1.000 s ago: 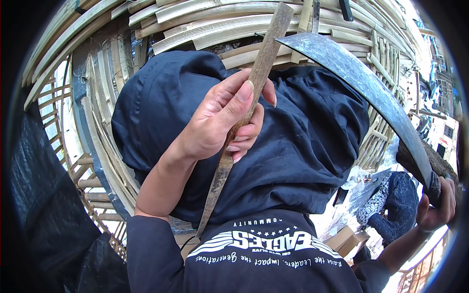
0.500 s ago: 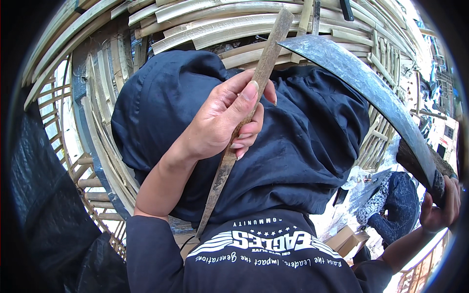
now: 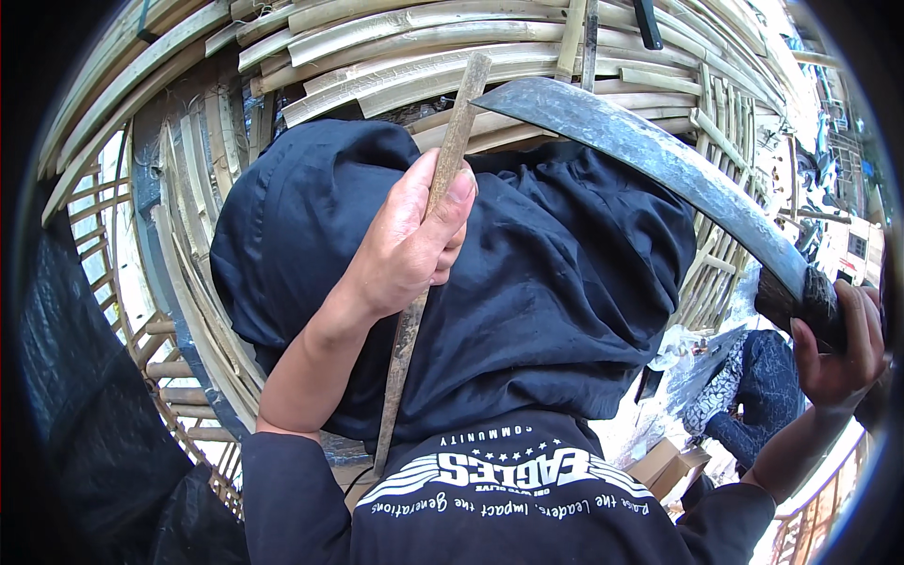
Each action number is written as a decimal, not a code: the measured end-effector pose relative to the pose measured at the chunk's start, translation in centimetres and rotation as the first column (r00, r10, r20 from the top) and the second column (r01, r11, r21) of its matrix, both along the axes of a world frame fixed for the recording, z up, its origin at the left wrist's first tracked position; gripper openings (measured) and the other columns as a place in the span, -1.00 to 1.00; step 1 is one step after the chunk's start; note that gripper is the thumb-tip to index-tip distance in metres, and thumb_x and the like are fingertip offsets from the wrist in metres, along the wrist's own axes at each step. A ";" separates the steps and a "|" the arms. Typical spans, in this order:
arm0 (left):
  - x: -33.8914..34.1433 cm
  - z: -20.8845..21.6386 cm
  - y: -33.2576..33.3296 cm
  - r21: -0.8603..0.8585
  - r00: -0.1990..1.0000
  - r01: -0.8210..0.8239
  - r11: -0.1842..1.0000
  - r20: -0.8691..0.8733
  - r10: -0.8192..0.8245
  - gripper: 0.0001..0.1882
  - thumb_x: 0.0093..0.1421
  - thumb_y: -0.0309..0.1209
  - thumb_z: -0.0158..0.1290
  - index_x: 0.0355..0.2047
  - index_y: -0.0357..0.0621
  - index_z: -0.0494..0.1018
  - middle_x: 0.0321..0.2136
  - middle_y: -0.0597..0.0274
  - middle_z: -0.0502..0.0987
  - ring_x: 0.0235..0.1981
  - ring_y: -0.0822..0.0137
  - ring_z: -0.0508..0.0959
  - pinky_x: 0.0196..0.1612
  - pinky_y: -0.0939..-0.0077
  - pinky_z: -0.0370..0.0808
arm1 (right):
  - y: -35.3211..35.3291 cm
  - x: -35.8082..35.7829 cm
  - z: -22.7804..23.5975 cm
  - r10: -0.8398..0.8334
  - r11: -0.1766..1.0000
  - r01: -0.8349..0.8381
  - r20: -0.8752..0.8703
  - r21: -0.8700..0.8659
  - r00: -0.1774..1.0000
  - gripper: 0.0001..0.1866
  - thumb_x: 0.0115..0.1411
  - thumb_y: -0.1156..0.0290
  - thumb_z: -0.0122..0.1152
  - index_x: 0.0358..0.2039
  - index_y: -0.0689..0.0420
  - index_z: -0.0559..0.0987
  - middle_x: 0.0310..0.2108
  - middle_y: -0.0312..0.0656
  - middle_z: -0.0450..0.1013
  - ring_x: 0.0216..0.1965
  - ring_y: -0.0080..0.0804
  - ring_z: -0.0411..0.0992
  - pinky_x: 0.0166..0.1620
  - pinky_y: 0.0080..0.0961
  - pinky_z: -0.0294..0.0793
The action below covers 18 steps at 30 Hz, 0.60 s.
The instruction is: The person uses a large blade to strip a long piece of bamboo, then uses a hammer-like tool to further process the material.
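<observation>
My left hand is wrapped around a long brown wooden stick that tapers at its lower end. The stick stands steeply in front of my body, its lower tip near my shirt and its top above my lap. Out at the right, my right hand grips the dark handle of a large curved machete. Its broad grey blade reaches leftward over my knees, and the tip meets or overlaps the upper part of the stick. I cannot tell whether they touch.
Split bamboo strips lie in rows beyond my knees. Bamboo slats form a lattice at the left, next to a black plastic sheet. A cardboard box and a person in dark patterned clothing are at the lower right.
The stick's top has moved left and down, and my left hand's fingers have closed more tightly around it. My right hand has brought the machete leftward, its tip still by the stick's upper part.
</observation>
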<state>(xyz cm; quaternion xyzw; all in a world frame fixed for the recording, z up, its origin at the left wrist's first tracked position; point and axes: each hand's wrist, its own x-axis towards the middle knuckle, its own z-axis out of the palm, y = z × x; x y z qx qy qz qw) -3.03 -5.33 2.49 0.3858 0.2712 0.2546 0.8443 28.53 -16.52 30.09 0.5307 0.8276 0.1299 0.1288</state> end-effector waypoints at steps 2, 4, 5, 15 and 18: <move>0.1 -0.1 0.1 0.005 0.999 -0.016 1.000 -0.039 0.016 -0.58 0.44 0.01 -0.14 -0.11 -0.12 0.22 -0.65 0.51 0.09 -0.73 0.72 0.04 -0.72 0.79 0.04 | 0.9 -1.1 -0.8 0.032 0.999 -0.032 -0.008 0.029 0.999 -0.43 0.04 0.08 0.48 -0.29 0.42 0.55 -0.54 -0.02 0.46 -0.57 -0.11 0.41 -0.42 -0.31 0.37; 0.6 0.1 0.2 0.029 0.995 -0.039 0.999 -0.090 0.041 -0.62 0.44 -0.01 -0.12 -0.16 -0.09 0.23 -0.65 0.51 0.11 -0.73 0.72 0.04 -0.72 0.79 0.04 | 1.1 -1.2 -0.8 -0.008 0.999 0.009 -0.009 0.042 1.000 -0.43 0.01 0.08 0.50 -0.28 0.38 0.55 -0.55 -0.03 0.45 -0.56 -0.11 0.42 -0.40 -0.31 0.39; 1.0 0.2 0.5 0.053 0.991 -0.041 0.998 -0.127 0.047 -0.63 0.44 -0.01 -0.10 -0.19 -0.08 0.23 -0.65 0.51 0.11 -0.74 0.72 0.05 -0.72 0.78 0.05 | 1.3 -1.2 -0.8 -0.030 0.998 0.031 -0.012 0.051 0.999 -0.44 0.00 0.07 0.51 -0.28 0.36 0.56 -0.55 -0.04 0.46 -0.55 -0.10 0.43 -0.40 -0.31 0.39; 6.6 -1.3 12.0 0.474 0.860 -0.047 0.879 -0.429 0.277 -0.56 0.35 -0.04 0.03 -0.42 -0.20 0.35 -0.69 0.39 0.34 -0.73 0.53 0.37 -0.64 0.55 0.42 | 9.1 1.7 -0.9 -0.143 0.988 0.141 0.029 0.064 0.989 -0.43 0.02 0.44 0.46 0.08 -0.07 0.51 -0.19 -0.18 0.55 -0.11 -0.12 0.48 0.02 -0.20 0.43; 7.6 -2.1 12.5 0.487 0.817 -0.016 0.873 -0.497 0.292 -0.55 0.32 -0.05 0.06 -0.47 -0.20 0.35 -0.69 0.38 0.36 -0.72 0.52 0.40 -0.64 0.54 0.46 | 12.2 3.3 -1.0 -0.008 1.000 0.008 0.025 0.020 1.000 -0.47 0.07 0.48 0.43 0.09 -0.05 0.54 -0.13 -0.14 0.55 -0.08 -0.10 0.49 0.06 -0.20 0.46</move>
